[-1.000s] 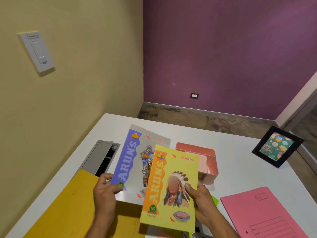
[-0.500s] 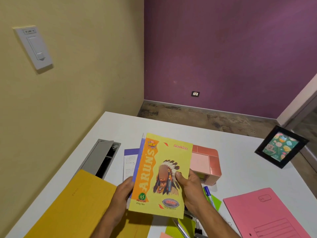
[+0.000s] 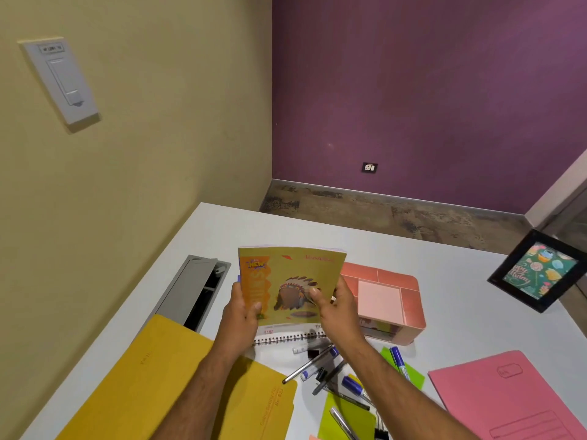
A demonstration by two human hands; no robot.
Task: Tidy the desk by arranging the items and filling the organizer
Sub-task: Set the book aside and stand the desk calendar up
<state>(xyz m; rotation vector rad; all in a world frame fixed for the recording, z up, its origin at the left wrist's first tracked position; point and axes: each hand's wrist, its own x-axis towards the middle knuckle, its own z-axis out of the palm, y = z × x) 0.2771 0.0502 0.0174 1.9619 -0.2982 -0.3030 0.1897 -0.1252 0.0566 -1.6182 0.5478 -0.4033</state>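
Between both hands [image 3: 293, 308], notebooks [image 3: 286, 281] now stacked

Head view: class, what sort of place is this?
Probably a small office or study room: a white desk in a corner, strewn with pens, a pink organizer, file folders and a framed card.

The white desk [image 3: 444, 268] sits pushed into a corner where a beige wall [image 3: 143, 138] meets a purple wall [image 3: 428, 90]. A white switch [image 3: 60, 79] hangs on the beige one, a small socket [image 3: 369, 167] sits low on the purple, and worn wood floor [image 3: 381, 214] runs beyond the desk.
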